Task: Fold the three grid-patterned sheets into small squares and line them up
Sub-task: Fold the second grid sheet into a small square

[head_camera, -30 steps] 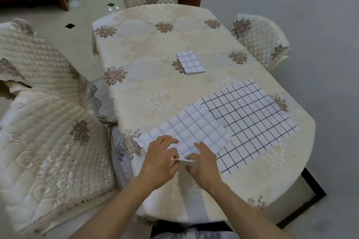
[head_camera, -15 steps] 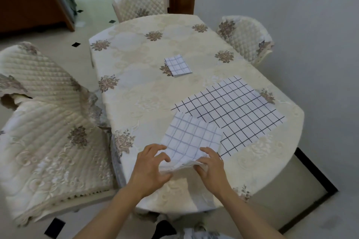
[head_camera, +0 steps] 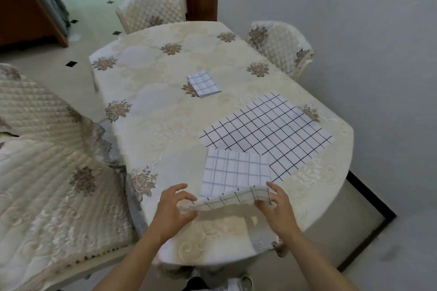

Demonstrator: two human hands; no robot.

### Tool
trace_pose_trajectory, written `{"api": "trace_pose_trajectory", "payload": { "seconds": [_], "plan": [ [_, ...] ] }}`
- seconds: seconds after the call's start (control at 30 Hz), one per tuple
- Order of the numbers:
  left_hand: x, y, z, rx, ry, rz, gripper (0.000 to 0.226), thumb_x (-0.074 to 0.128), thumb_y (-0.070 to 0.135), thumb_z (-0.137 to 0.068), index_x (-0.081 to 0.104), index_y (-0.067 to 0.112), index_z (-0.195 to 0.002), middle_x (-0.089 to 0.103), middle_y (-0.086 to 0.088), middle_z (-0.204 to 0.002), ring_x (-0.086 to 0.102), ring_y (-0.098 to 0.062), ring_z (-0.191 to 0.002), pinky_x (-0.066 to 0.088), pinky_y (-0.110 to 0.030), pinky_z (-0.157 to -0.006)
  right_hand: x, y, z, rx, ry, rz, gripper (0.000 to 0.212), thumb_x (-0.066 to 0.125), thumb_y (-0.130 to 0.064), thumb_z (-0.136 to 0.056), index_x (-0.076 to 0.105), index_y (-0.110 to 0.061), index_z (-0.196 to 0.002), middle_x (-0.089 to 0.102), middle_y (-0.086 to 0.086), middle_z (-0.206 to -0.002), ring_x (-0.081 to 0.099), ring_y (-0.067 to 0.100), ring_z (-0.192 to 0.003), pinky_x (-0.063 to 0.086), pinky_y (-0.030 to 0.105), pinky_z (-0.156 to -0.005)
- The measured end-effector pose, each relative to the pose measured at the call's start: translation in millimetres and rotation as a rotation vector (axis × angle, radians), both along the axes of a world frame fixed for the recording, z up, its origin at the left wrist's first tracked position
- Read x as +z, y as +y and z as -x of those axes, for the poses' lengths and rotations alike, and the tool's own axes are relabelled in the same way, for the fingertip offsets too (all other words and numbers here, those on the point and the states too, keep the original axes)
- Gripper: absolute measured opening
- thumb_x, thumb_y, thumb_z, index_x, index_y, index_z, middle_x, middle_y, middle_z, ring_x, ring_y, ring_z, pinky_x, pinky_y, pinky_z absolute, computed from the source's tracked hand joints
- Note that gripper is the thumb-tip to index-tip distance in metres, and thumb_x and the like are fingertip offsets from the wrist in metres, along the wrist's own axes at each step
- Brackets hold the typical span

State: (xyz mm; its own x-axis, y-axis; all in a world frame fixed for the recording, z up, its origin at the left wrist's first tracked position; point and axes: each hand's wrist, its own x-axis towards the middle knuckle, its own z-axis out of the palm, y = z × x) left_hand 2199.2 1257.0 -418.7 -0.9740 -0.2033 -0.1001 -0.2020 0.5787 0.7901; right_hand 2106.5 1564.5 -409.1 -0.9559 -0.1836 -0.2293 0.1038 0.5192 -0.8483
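Note:
A partly folded grid sheet [head_camera: 236, 172] lies near the table's front edge, its near edge lifted off the cloth. My left hand [head_camera: 173, 210] pinches the lifted edge's left corner and my right hand [head_camera: 275, 205] pinches its right corner. Behind it to the right, an unfolded grid sheet [head_camera: 267, 132] lies flat, its near corner tucked under the one I hold. A small folded grid square [head_camera: 203, 82] rests farther back near the table's middle.
The oval table [head_camera: 151, 73] has a cream floral cloth. Quilted chairs stand at the far end [head_camera: 151, 13], far right [head_camera: 281, 45] and close on my left [head_camera: 47, 172]. A white wall runs along the right.
The sheet went from a long strip to a shorter folded piece turned square to me. My hands have moved apart to its near corners and raised that edge.

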Motion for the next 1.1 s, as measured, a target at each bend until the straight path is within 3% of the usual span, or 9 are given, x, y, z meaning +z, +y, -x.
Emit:
{"api": "trace_pose_trajectory", "payload": {
  "seconds": [0.13, 0.23, 0.33, 0.47, 0.67, 0.77, 0.83, 0.93, 1.1],
  "plan": [
    [-13.1, -12.4, 16.5, -0.093, -0.022, -0.045, 0.043, 0.073, 0.066, -0.056, 0.062, 0.049, -0.094, 0.034, 0.024, -0.143, 0.027, -0.006, -0.130, 0.036, -0.040, -0.108, 5.6, -5.1, -1.5, -0.066, -0.003, -0.036, 0.014, 0.075, -0.021, -0.083, 0.075, -0.022, -0.097, 0.042, -0.007, -0.144, 0.035, 0.007, -0.132, 0.027, 0.008, -0.099],
    [-22.8, -14.4, 26.9, -0.191, -0.090, 0.137, 0.039, 0.073, 0.066, -0.057, 0.059, 0.038, -0.081, 0.019, 0.016, -0.156, 0.014, -0.014, -0.139, 0.028, -0.049, -0.107, 6.0, -9.0, -4.4, -0.134, 0.001, -0.045, 0.023, 0.074, -0.020, -0.083, 0.073, -0.043, -0.087, 0.044, -0.008, -0.144, 0.033, 0.013, -0.136, 0.029, 0.036, -0.111],
    [-30.7, -9.2, 29.8, -0.196, -0.129, 0.212, 0.032, 0.073, 0.058, -0.057, 0.061, 0.039, -0.078, 0.003, 0.015, -0.161, 0.003, -0.017, -0.145, 0.021, -0.052, -0.109, 6.8, -12.5, -8.0, -0.192, -0.012, -0.028, 0.042, 0.074, -0.018, -0.084, 0.068, -0.060, -0.085, 0.044, -0.008, -0.141, 0.038, 0.013, -0.133, 0.034, 0.045, -0.111],
    [-42.0, -8.2, 41.1, -0.228, -0.136, 0.290, 0.044, 0.067, 0.064, -0.062, 0.072, 0.038, -0.097, -0.008, 0.020, -0.159, -0.004, -0.019, -0.148, 0.015, -0.052, -0.113, 3.9, -16.4, -2.9, -0.290, -0.080, 0.018, 0.029, 0.073, -0.020, -0.085, 0.062, -0.047, -0.088, 0.040, -0.008, -0.144, 0.046, 0.018, -0.127, 0.041, 0.050, -0.105],
    [-41.7, 8.7, 53.6, -0.093, -0.147, 0.247, 0.041, 0.047, 0.068, -0.059, 0.070, 0.035, -0.070, 0.020, 0.013, -0.159, 0.009, -0.020, -0.148, 0.011, -0.043, -0.112, -10.5, -16.3, 23.7, -0.319, -0.122, 0.021, 0.033, 0.071, -0.056, -0.068, 0.055, -0.072, -0.091, 0.042, -0.005, -0.146, 0.050, 0.024, -0.128, 0.047, 0.056, -0.099],
    [-36.7, 15.4, 60.3, -0.037, -0.211, 0.211, 0.034, 0.040, 0.067, -0.060, 0.055, 0.037, -0.054, 0.028, 0.014, -0.157, 0.011, -0.018, -0.148, 0.007, -0.039, -0.111, -8.9, -16.3, 38.8, -0.290, -0.109, -0.025, 0.030, 0.072, -0.044, -0.078, 0.065, -0.043, -0.106, 0.037, 0.004, -0.151, 0.038, 0.026, -0.137, 0.037, 0.056, -0.108],
    [-36.3, 18.8, 63.0, -0.007, -0.201, 0.195, 0.032, 0.040, 0.067, -0.061, 0.051, 0.039, -0.053, 0.032, 0.013, -0.155, 0.013, -0.019, -0.147, 0.007, -0.039, -0.111, -12.2, -14.0, 48.7, -0.262, -0.092, -0.133, 0.020, 0.071, -0.035, -0.085, 0.068, -0.017, -0.092, 0.032, 0.006, -0.155, 0.029, 0.024, -0.142, 0.031, 0.053, -0.112],
    [-34.8, 23.6, 66.3, 0.018, -0.184, 0.185, 0.028, 0.045, 0.064, -0.068, 0.051, 0.040, -0.056, 0.034, 0.011, -0.154, 0.015, -0.020, -0.146, 0.009, -0.042, -0.111, -15.9, -11.0, 56.3, -0.255, -0.038, -0.232, 0.044, 0.073, -0.039, -0.083, 0.043, -0.021, -0.056, 0.036, 0.014, -0.152, 0.028, 0.025, -0.142, 0.037, 0.050, -0.104],
    [-26.5, 35.0, 73.7, 0.115, -0.216, 0.153, 0.020, 0.054, 0.047, -0.076, 0.051, 0.038, -0.058, 0.035, 0.010, -0.153, 0.015, -0.019, -0.144, 0.012, -0.043, -0.110, -24.7, 1.2, 53.2, -0.177, -0.064, -0.329, 0.027, 0.067, -0.051, -0.083, 0.060, -0.029, -0.070, 0.022, 0.013, -0.159, 0.015, 0.026, -0.147, 0.027, 0.049, -0.112]
  ]
}}
